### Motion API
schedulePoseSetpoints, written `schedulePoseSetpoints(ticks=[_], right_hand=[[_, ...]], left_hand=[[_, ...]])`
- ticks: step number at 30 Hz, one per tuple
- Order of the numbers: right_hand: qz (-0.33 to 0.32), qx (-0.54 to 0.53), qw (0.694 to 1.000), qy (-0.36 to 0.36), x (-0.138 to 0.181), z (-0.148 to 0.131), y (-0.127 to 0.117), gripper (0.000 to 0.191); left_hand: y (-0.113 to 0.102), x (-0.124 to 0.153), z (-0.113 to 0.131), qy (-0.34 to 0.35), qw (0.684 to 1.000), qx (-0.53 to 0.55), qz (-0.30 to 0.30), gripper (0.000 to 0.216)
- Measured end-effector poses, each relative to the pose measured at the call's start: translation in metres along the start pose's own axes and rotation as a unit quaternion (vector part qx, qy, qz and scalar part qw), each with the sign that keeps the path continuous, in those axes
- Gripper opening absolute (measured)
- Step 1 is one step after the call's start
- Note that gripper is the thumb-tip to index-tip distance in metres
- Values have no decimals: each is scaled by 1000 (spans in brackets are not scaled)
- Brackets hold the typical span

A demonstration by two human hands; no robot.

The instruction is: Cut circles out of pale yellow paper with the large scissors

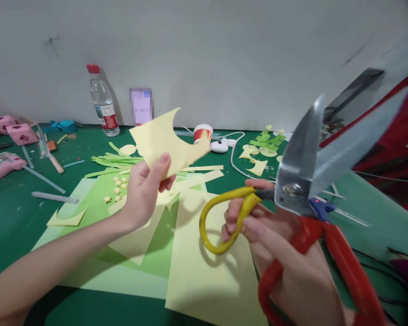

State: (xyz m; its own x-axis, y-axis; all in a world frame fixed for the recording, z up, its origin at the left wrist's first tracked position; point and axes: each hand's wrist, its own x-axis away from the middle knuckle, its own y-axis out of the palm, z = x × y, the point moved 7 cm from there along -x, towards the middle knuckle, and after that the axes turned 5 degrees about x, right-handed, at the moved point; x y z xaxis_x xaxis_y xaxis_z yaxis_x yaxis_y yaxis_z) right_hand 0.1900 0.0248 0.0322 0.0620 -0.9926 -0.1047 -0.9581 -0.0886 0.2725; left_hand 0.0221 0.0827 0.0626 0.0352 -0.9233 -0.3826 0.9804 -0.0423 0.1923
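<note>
Yellow paper cutting appears partly complete: the yellow paper piece, held above the bench at 10 o'clock from centre, has one deep concave cut in its far right edge, while its left edge runs straight. The left hand pinches it between thumb and fingers. The right hand, at 4 o'clock, has its fingers wrapped around the handles of the scissors, blades spread toward 1 o'clock and apart from the paper. Output present includes a curved offcut at 8 o'clock, further yellow scraps at 3 o'clock, and folded yellow stars just beyond the left forearm. A green stepped model at 2 o'clock carries similar stars. Material judged unused comprises the large yellow sheet at 6 o'clock and the green strips at 9 o'clock. A cup stands at 12 o'clock and a bottle at 10 o'clock, against the wall. Likely obstructions are the white cable looping near the yellow scraps, and the loose stars, easily displaced by the left forearm.
</note>
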Motion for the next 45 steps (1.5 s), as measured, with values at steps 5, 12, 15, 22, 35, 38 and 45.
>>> schedulePoseSetpoints(ticks=[5, 12, 15, 22, 35, 38, 45], right_hand=[[-45, -42, 998, 9, -23, 3, 2, 17], [-100, -109, 988, 49, -14, 19, 16, 26], [-76, -119, 988, 56, -12, 22, 12, 24], [-37, -109, 991, 62, -17, 23, 3, 17], [-64, -132, 984, 98, -16, 16, 8, 39], [-55, -127, 986, 95, -17, 13, 4, 48], [-74, -133, 979, 134, -16, 12, 4, 52]], left_hand=[[31, 32, -8, -36, 992, 12, -123, 29], [45, 51, -17, -25, 982, -37, -183, 27], [46, 53, -17, -20, 979, -69, -193, 28], [49, 52, -13, 31, 973, -117, -199, 28], [53, 51, -8, 43, 959, -169, -222, 31], [54, 50, -9, 28, 955, -166, -245, 31], [62, 40, 2, 20, 923, -183, -338, 23]])
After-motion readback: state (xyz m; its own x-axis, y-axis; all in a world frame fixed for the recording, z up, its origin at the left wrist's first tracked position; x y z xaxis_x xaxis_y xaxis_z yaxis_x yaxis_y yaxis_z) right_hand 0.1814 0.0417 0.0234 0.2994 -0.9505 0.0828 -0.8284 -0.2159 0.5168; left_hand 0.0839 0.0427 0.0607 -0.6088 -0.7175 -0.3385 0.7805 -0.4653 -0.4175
